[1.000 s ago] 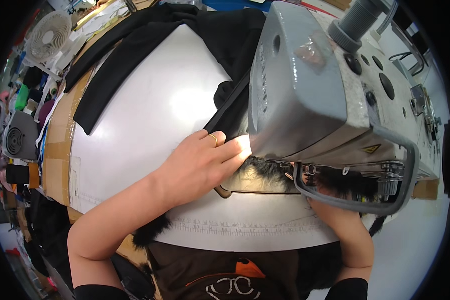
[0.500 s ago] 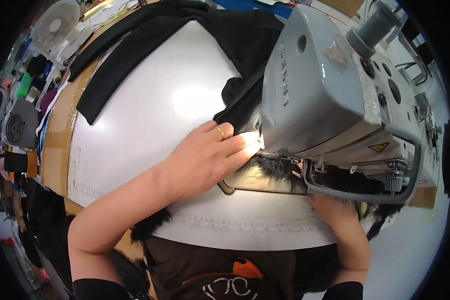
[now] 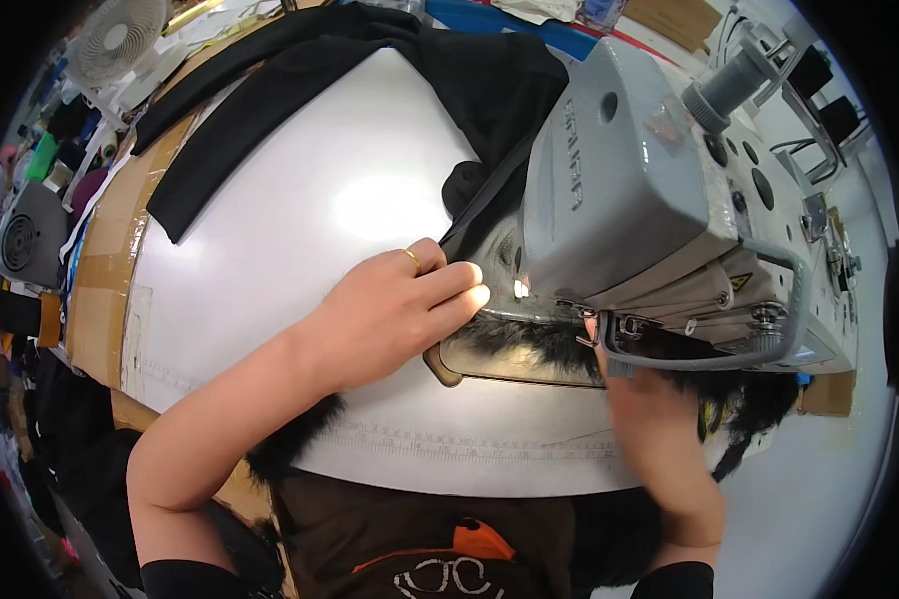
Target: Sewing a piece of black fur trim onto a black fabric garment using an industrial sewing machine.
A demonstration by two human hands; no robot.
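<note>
At the centre my left hand [image 3: 395,309] has its fingers curled, pinching the edge of a black garment [image 3: 499,70] just left of the sewing machine head [image 3: 619,190]. A ring is on one finger. Below its fingertips, black fur [image 3: 539,339] lies over the shiny metal machine bed [image 3: 489,361]. My right hand [image 3: 649,399], blurred, reaches up beneath the bent grey guard bar [image 3: 709,359]. One fingertip shows close to the presser foot [image 3: 587,317]; the other fingers are hidden behind the machine, so what they hold cannot be told.
The white table [image 3: 270,260] has a printed ruler along its near edge. Brown cardboard [image 3: 105,299] lines its left side. A white fan [image 3: 120,40] stands at the far left, among cluttered supplies. More black fur [image 3: 739,409] hangs at the machine's right.
My left hand has shifted left, away from the machine head. My right hand has moved up towards the presser foot, with a fingertip now showing there. The view has tilted slightly.
</note>
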